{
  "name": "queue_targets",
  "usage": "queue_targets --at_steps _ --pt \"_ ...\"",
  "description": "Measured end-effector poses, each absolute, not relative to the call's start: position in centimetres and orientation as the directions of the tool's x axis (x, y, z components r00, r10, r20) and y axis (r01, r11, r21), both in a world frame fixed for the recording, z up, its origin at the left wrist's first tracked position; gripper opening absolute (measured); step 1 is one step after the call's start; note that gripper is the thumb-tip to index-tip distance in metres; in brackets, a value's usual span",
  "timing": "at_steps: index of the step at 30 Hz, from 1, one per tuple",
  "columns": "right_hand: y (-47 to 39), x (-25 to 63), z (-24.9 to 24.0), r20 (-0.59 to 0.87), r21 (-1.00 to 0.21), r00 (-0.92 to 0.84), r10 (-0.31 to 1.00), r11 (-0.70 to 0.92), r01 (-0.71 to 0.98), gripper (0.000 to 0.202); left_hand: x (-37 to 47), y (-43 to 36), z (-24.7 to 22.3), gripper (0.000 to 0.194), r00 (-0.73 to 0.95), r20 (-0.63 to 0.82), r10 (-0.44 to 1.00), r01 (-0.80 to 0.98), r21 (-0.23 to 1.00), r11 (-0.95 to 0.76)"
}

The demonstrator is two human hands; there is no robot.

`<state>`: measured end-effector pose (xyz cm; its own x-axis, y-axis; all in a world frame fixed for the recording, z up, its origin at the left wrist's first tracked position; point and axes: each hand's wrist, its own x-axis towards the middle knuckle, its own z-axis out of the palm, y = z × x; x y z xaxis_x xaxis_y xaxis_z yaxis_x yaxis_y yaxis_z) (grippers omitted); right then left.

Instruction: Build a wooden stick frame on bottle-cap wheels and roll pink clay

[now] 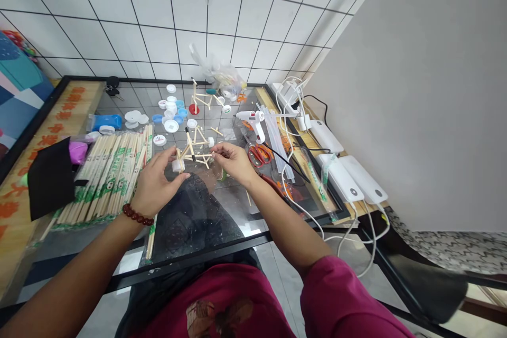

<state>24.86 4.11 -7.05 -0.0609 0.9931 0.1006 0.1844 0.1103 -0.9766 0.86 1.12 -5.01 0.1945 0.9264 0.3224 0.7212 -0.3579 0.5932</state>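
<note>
Between my two hands is a small frame of pale chopstick pieces (203,158), with white bottle caps fixed on it and dark ends on some sticks. My left hand (158,175), wearing a dark red bead bracelet, holds the frame's left end, its thumb and fingers around a white bottle cap (178,165). With thumb and forefinger pinched, my right hand (230,160) grips the frame's right end. Behind it stands a second stick frame (203,99) with a red cap. Loose white and blue bottle caps (171,126) lie at the left rear.
Packed chopsticks (109,174) and a black sheet (51,179) lie left on the glass table. A white glue gun (253,120), red-handled scissors (259,155) and clear glue sticks (277,140) are at right. White cables (291,153) cross toward several power banks (336,177). A plastic bag (225,78) sits behind.
</note>
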Motion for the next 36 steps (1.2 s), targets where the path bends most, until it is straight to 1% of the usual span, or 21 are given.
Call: queue_targets --at_steps 9,12,15,19,23,27,36 --pt "4.1 24.66 -6.75 0.071 -0.991 -0.05 0.996 0.077 0.112 0.012 0.78 1.16 -5.25 0.068 0.191 0.334 0.923 0.721 0.591 -0.363" --pt "4.08 24.68 -6.78 0.068 -0.992 -0.057 0.996 0.074 0.101 0.012 0.86 1.04 -5.1 0.071 0.193 0.314 0.93 0.725 0.593 -0.351" --pt "4.09 24.66 -6.85 0.054 -0.994 -0.052 0.997 0.058 0.087 0.016 0.85 0.94 -5.02 0.075 0.201 0.303 0.932 0.728 0.59 -0.349" --pt "4.14 24.6 -6.9 0.022 -0.999 -0.038 0.999 0.023 0.048 0.025 0.74 0.91 -5.12 0.073 0.207 0.321 0.924 0.73 0.579 -0.364" --pt "4.16 24.62 -6.95 0.022 -0.999 -0.038 0.999 0.023 0.037 0.028 0.69 0.91 -5.26 0.073 0.221 0.353 0.909 0.724 0.566 -0.396" --pt "4.17 24.66 -6.98 0.018 -1.0 -0.039 0.999 0.018 0.015 0.033 0.74 0.87 -5.23 0.072 0.221 0.351 0.91 0.728 0.561 -0.393" --pt "4.11 24.78 -6.86 0.014 -0.999 -0.033 0.999 0.016 0.047 0.032 0.75 0.62 -4.9 0.067 0.231 0.338 0.912 0.739 0.548 -0.391"
